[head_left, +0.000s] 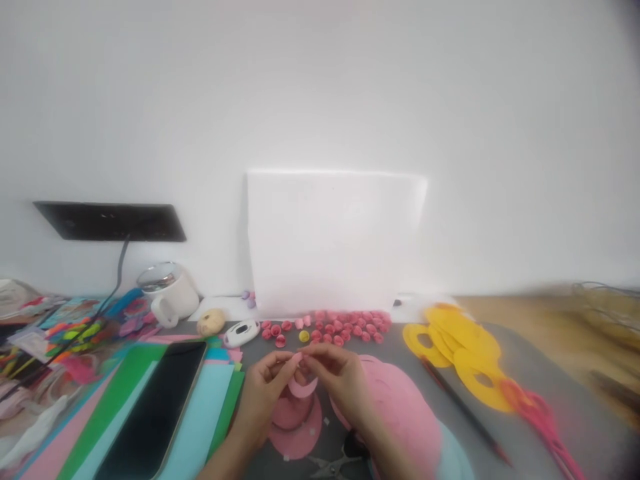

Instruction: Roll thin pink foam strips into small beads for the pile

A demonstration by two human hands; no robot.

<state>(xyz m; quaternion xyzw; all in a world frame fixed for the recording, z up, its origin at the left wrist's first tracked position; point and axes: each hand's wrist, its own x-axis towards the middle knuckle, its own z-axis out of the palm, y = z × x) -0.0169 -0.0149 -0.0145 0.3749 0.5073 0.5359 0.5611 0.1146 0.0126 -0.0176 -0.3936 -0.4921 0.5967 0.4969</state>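
Note:
My left hand (264,393) and my right hand (340,381) meet over the grey mat (390,360), fingertips pinched together on a pink paper strip (302,387) that curls down between them. Below the hands lie pink paper circles (295,427). A larger pink paper sheet (400,407) lies under my right wrist. Several small rolled pink paper buds (345,328) and one yellow bud (304,336) sit just beyond the hands.
A black phone (155,407) rests on green, blue and pink paper sheets (210,407) at left. A white mug (167,293), white tape dispenser (241,332), yellow paper rings (460,340), pink scissors (540,413), a pencil (460,407) and small scissors (335,463) surround the mat. A white card (335,240) leans on the wall.

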